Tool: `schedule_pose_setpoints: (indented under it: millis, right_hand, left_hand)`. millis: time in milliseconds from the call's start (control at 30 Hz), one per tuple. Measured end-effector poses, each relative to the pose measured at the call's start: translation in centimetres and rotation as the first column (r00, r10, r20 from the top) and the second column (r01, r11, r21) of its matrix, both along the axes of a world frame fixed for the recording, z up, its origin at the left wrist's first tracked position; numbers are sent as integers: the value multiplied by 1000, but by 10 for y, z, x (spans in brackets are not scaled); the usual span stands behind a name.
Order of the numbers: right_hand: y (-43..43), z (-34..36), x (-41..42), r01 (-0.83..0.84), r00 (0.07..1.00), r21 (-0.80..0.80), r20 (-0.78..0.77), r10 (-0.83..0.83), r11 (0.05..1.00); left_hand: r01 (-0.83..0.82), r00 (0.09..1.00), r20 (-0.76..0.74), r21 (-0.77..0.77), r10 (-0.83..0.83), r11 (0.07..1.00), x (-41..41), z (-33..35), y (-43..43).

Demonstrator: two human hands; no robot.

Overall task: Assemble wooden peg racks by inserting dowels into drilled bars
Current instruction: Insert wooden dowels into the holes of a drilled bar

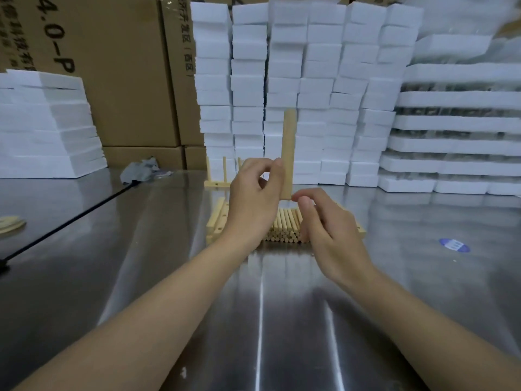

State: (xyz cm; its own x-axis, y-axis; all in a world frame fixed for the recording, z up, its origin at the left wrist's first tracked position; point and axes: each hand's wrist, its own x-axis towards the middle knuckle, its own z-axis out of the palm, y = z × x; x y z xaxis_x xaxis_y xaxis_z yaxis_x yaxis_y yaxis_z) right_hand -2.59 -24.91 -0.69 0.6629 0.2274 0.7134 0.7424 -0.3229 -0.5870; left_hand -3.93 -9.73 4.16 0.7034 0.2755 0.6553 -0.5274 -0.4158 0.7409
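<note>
At the far left, a stack of white foam (48,122) stood on the shiny table (169,277), with brown boxes (112,80) behind it. A black cable (70,218) ran across the table. Next came some spare bars (217,221) with holes, lying beside a pile of dowels (284,227). A done rack (217,179) stood just behind them.

The left hand (253,198) held one bar (288,142) straight up over the pile. Its thumb and fingers pinched the bar near the bottom end. The right hand (324,221) was just beside that end. Its fingers were curled in, with the thumb and first finger close together. I could not tell if they held a dowel or nothing.

The bar looked light, hard and stiff, so it should not bend. The wood looked smooth, so it might twist in a loose pinch. A hold nearer the middle would keep it steadier. The dowels looked thin and light, and they would likely roll. It would be best to take one near its end and push it in straight, since a crooked push could jam it.

At the right, a blue sticker (454,245) lay on the table.
</note>
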Motion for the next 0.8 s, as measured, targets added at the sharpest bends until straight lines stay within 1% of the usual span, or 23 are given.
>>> schedule_pose_setpoints:
  millis: [67, 133, 300, 433, 533, 600, 633, 700, 800]
  right_hand:
    - [0, 1, -1, 9, 1000, 9, 15, -9, 1000]
    - [0, 1, 0, 9, 1000, 5, 23, -9, 1000]
    - [-1, 3, 2, 25, 999, 2, 42, -25, 1000]
    - [-3, 9, 5, 100, 995, 44, 14, -101, 994]
    - [-4, 13, 7, 164, 984, 7, 66, -164, 986]
    - [-5, 13, 7, 165, 983, -13, 89, -164, 986]
    - [-7, 13, 9, 164, 983, -10, 83, -162, 986]
    - [-10, 12, 11, 175, 983, -2, 51, -175, 985]
    - [-13, 11, 10, 213, 977, 4, 0, -213, 977]
  left_hand:
    - [48, 999, 2, -4, -48, 999, -3, -3, -9]
    - [87, 996, -3, -49, -87, 995, -5, -4, -17]
    - [120, 993, 1, -99, -121, 988, -8, -2, -21]
    - [168, 981, -62, -179, -181, 969, -11, -1, -23]
    - [231, 955, -110, -311, -277, 922, -11, -2, -24]
    - [279, 919, -142, -422, -367, 863, -11, -3, -24]
    - [297, 902, -156, -450, -402, 842, -11, -4, -24]
    - [317, 882, -179, -459, -436, 830, -11, -5, -24]
    - [307, 882, -210, -425, -423, 852, -11, -7, -26]
